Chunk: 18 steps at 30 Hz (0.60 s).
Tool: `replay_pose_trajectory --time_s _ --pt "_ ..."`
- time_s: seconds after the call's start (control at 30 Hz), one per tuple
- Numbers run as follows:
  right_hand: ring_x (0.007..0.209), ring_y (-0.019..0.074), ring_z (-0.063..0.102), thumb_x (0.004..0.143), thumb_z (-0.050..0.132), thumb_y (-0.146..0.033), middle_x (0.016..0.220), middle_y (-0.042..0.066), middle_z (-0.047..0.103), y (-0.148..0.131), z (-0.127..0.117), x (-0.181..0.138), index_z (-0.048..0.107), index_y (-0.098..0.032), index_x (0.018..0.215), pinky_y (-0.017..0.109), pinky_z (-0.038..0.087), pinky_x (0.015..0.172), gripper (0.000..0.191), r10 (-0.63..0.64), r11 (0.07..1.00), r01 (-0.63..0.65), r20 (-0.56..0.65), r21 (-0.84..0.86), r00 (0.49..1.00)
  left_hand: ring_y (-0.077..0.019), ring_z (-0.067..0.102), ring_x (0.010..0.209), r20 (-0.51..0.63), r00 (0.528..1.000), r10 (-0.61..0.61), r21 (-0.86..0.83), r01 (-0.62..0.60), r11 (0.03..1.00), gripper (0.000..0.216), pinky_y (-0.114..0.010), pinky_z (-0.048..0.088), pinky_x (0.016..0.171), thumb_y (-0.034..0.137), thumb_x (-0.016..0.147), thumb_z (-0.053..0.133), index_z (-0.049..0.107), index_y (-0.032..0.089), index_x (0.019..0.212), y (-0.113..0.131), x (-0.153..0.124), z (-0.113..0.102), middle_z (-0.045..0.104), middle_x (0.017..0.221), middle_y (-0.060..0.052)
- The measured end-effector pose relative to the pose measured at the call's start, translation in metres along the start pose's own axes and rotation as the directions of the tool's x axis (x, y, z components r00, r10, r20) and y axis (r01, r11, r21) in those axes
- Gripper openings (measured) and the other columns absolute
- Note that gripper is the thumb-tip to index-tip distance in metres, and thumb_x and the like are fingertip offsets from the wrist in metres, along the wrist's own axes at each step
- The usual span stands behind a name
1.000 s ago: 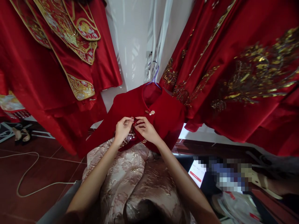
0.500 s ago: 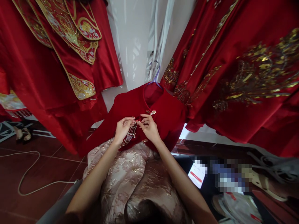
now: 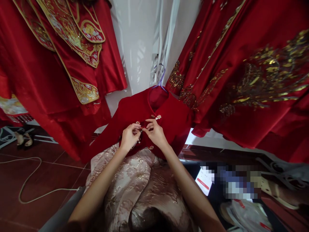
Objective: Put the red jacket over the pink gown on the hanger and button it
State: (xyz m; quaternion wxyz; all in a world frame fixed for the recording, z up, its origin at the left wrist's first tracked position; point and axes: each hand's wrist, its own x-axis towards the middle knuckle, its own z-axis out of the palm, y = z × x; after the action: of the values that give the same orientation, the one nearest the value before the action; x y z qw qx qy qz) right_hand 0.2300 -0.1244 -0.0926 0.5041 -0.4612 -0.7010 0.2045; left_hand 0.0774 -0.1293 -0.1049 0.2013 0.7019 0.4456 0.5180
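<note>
One collared garment (image 3: 172,117), one hanger (image 3: 160,82)

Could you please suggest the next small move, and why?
Perhaps the left hand and right hand should ease gently together, since both pinch at the front of the red jacket, nearly meeting below the collar ornament.

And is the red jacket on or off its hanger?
On: the purple hanger rises from the neckline of the red jacket.
</note>
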Motion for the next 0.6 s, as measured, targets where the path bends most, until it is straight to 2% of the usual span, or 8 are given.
replay_pose_trajectory --time_s 0.27,0.6 --pt "0.068 0.0139 0.059 0.076 0.061 -0.021 0.077 0.0 0.057 0.0094 0.0084 0.006 0.05 -0.018 0.109 0.027 0.051 0.064 0.036 -0.013 0.998 0.009 -0.048 -0.063 0.999 -0.014 0.066 0.082 -0.037 0.999 -0.004 0.003 0.005 1.0 0.02 -0.029 0.055 0.079 0.017 0.074 0.061 0.065 0.018 0.093 0.0 0.003 0.0016 0.069 0.092 -0.004" --pt "0.071 0.014 0.059 0.077 0.059 -0.022 0.082 0.002 0.058 0.002 0.009 0.0044 0.051 -0.018 0.111 0.027 0.051 0.064 0.035 -0.031 0.999 0.03 -0.024 -0.036 0.999 -0.0146 0.068 0.08 -0.074 0.996 -0.042 -0.142 0.032 0.989 0.018 -0.03 0.055 0.078 0.025 0.078 0.061 0.069 0.018 0.093 -0.0013 0.0022 0.001 0.071 0.094 -0.005"
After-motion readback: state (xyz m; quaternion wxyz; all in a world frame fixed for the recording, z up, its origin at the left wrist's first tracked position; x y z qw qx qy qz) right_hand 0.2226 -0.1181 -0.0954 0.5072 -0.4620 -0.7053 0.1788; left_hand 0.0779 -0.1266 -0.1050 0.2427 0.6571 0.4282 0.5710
